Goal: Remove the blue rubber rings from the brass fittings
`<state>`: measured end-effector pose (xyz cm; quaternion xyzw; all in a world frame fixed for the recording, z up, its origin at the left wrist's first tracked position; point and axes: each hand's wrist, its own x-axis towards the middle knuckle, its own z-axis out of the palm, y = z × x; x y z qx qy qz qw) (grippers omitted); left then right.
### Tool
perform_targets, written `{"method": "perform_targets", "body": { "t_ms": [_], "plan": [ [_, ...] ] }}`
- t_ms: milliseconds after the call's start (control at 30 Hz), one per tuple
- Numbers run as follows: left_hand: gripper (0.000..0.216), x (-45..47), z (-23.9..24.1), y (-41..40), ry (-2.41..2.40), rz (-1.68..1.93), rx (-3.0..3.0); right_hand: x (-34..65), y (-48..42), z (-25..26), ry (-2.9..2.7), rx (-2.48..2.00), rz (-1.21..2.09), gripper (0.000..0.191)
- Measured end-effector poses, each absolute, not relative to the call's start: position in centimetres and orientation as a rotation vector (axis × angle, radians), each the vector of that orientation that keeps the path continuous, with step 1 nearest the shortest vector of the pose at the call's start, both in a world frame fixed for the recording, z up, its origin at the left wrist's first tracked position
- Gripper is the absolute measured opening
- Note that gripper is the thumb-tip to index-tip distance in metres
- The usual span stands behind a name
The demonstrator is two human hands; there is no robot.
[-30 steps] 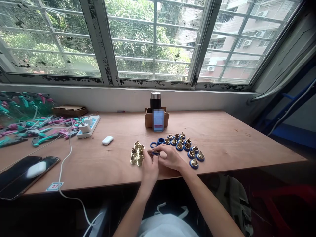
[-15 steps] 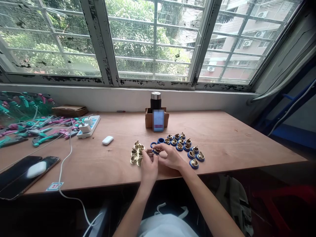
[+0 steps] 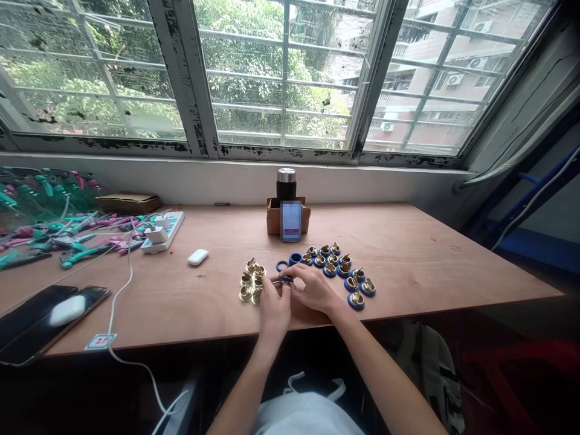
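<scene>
My left hand (image 3: 274, 307) and my right hand (image 3: 313, 290) meet over the plywood tabletop (image 3: 408, 257), their fingertips pinching a small blue ring (image 3: 285, 279). Whether a brass part sits inside it is hidden by my fingers. Left of my hands lies a tight group of bare brass fittings (image 3: 251, 284). To the right, several brass fittings seated in blue rings (image 3: 338, 269) stand in loose rows. Two loose blue rings (image 3: 289, 260) lie just beyond my fingertips.
A black-capped flask (image 3: 286, 184) stands in a cardboard box (image 3: 289, 219) at the back. To the left are a white earbud case (image 3: 197, 257), a power strip (image 3: 163, 231), a white cable, phones (image 3: 40, 323), and a heap of pink and teal plastic parts (image 3: 45, 241).
My hands stay over the same spot, and the blue ring between my fingertips has shifted slightly. The fittings on the table have not moved.
</scene>
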<state>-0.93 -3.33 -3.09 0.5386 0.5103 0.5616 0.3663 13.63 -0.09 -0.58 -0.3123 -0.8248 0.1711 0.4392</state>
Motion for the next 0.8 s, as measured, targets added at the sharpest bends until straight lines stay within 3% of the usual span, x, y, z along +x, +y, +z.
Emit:
{"method": "perform_targets", "body": {
  "t_ms": [567,800],
  "plan": [
    [0.022,-1.1,-2.1,-3.6,1.395,1.384,1.441,13.8,-0.1,-0.5,-2.019,-0.773,0.486,0.05],
    [0.031,-0.8,-1.9,-4.1,1.503,1.338,1.492,13.8,-0.2,-0.3,-2.059,-0.755,0.515,0.035]
  ]
}}
